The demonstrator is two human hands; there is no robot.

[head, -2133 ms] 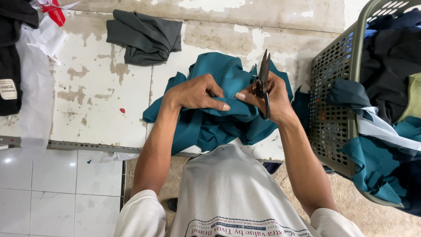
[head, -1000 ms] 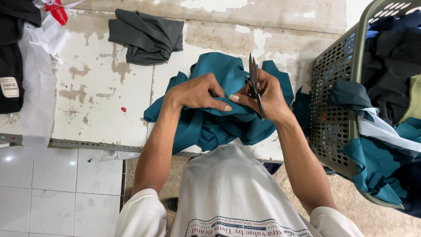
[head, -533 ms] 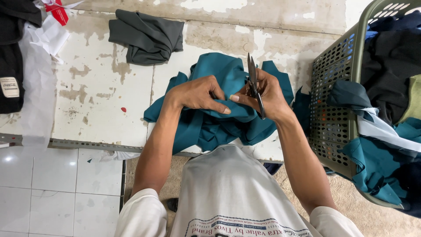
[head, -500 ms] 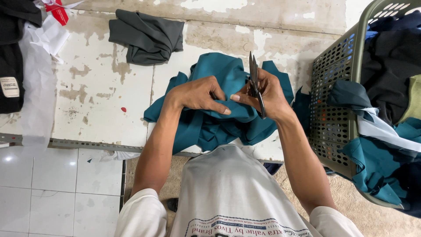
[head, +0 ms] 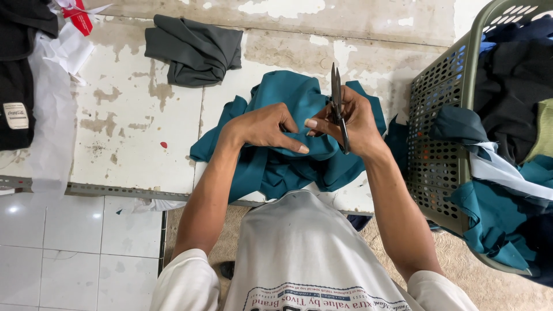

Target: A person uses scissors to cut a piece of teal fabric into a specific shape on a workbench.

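Observation:
A crumpled teal garment point(head: 288, 92) lies on the worn white table point(head: 138, 132) in front of me. My left hand point(head: 262, 126) rests on it and pinches a fold of the cloth between thumb and fingers. My right hand point(head: 351, 124) grips a small pair of metal thread snips point(head: 337, 101), blades pointing up and away, right beside my left fingertips.
A folded dark grey garment point(head: 193, 49) lies at the back of the table. Black clothing and white fabric point(head: 34, 80) sit at the left edge. A green perforated laundry basket point(head: 440, 115) full of dark, teal and white clothes stands at the right. White floor tiles show at lower left.
The snips have tilted from leaning right to nearly upright and shifted slightly left toward my left hand. My left hand stays on the teal cloth.

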